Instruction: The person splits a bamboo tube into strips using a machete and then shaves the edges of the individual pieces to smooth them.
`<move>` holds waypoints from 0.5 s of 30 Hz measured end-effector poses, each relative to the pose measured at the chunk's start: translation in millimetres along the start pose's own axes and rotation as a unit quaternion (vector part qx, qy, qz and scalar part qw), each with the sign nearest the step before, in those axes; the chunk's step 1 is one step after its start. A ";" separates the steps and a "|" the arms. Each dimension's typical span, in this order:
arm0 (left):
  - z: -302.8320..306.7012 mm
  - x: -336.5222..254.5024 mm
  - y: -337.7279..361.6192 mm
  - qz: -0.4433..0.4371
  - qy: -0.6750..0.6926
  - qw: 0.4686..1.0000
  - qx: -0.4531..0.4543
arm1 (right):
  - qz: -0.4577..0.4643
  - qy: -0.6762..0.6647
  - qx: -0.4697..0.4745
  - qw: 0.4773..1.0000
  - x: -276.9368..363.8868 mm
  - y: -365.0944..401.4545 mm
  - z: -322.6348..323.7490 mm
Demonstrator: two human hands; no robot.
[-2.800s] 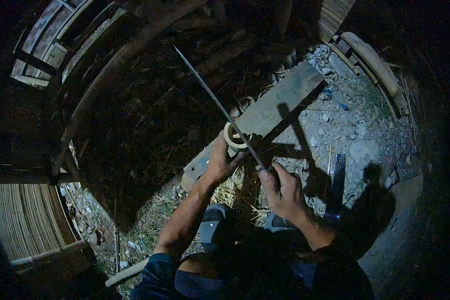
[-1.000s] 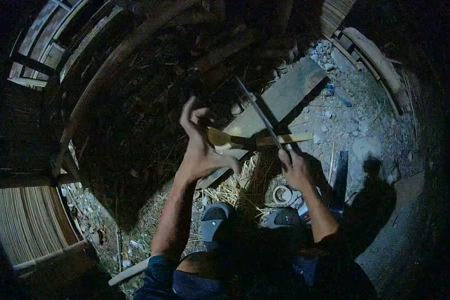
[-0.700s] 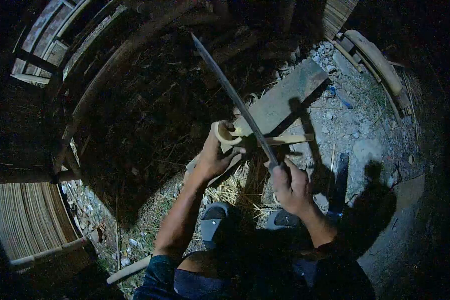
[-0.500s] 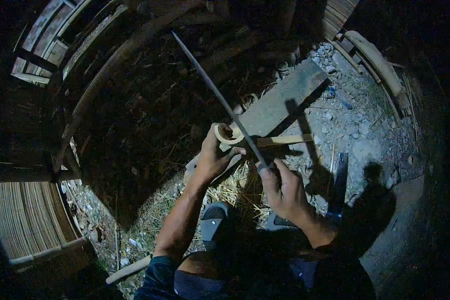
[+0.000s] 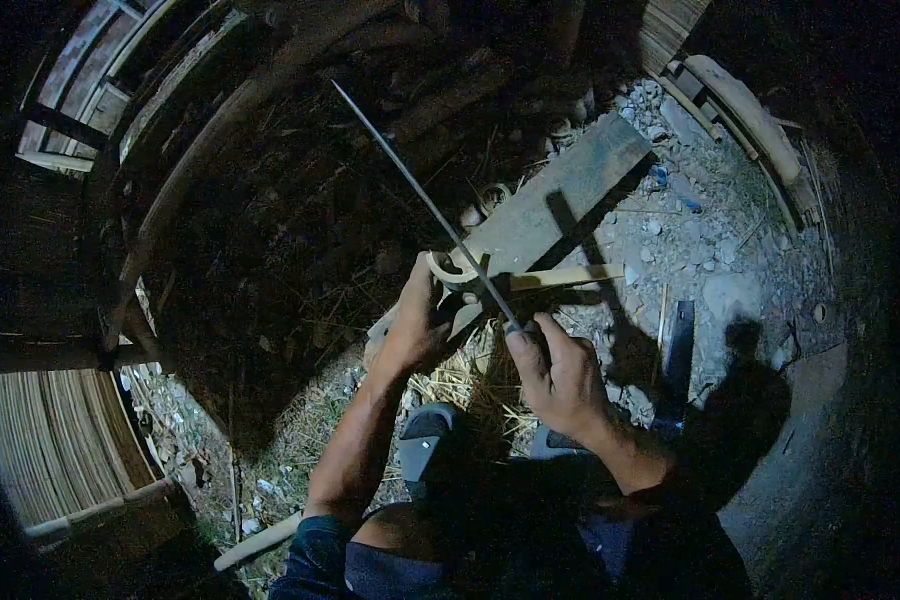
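My left hand [image 5: 422, 318] is wrapped round a pale ring-shaped piece, apparently bamboo [image 5: 440, 270], over the near end of a wooden board [image 5: 570, 195]. My right hand [image 5: 560, 375] grips the handle of a long thin blade [image 5: 405, 172], which slants up and to the left. The blade crosses the right side of the ring; whether they touch is hard to tell. A pale wooden strip [image 5: 570, 277] sticks out to the right behind the blade.
Straw [image 5: 475, 385] lies between my two sandalled feet. A dark flat tool [image 5: 679, 345] rests on the stony ground at right. Long poles [image 5: 750, 110] are at upper right, a slatted bamboo surface [image 5: 55, 440] at left, and a pole [image 5: 258, 541] at lower left.
The blade has shifted slightly left and down with my right hand, and its tip sits lower. My left hand and the ring have tilted a little.
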State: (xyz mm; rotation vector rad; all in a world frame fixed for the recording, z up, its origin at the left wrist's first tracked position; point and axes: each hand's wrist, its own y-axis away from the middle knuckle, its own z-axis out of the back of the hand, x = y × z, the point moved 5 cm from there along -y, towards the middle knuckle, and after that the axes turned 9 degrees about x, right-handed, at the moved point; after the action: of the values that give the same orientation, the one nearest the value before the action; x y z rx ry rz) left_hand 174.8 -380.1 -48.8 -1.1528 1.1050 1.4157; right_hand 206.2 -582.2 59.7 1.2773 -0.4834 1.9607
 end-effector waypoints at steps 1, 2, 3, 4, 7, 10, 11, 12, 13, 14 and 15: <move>-2.4 -18.5 2.1 -0.060 -0.155 0.986 0.009 | -0.004 -0.003 0.009 1.000 0.5 -0.8 -0.4; -2.5 -17.6 2.0 -0.060 -0.156 0.986 0.009 | -0.009 -0.006 0.017 1.000 0.6 -1.4 -1.4; -2.3 -6.2 1.1 0.011 0.019 1.000 0.013 | -0.009 -0.006 0.018 1.000 -0.1 -1.3 -2.6; -4.8 5.6 1.7 0.081 0.193 0.978 0.017 | -0.002 -0.009 0.006 1.000 -0.6 -0.7 -3.2; -0.9 25.1 -1.8 0.068 0.144 0.987 0.029 | -0.018 -0.007 0.018 1.000 -4.6 -0.1 -3.1; 1.9 16.0 -1.6 0.041 0.045 0.998 0.026 | -0.038 -0.004 0.043 0.998 -9.5 0.7 -4.7; 0.0 2.7 -1.0 0.041 0.046 0.998 0.025 | -0.037 -0.004 0.043 0.998 -9.9 0.8 -5.0; -2.2 -27.7 -0.1 -0.026 -0.054 0.998 0.011 | -0.037 -0.005 0.044 0.998 -9.1 0.7 -5.0; -4.1 -47.5 1.9 -0.093 -0.152 0.984 -0.003 | -0.050 -0.005 0.049 0.997 -8.7 0.5 -5.3; -2.7 -43.3 3.2 -0.093 -0.152 0.984 -0.003 | -0.064 -0.005 0.055 0.996 -8.4 0.6 -5.3; -1.6 -36.0 5.0 -0.107 -0.192 0.976 0.005 | -0.064 -0.005 0.055 0.996 -6.6 -0.1 -4.0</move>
State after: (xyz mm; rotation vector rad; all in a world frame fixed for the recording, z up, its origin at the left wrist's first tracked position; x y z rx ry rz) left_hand 173.2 -387.0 -13.2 -0.9099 0.6947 1.3870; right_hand 205.3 -581.9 52.0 1.3530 -0.2944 1.8952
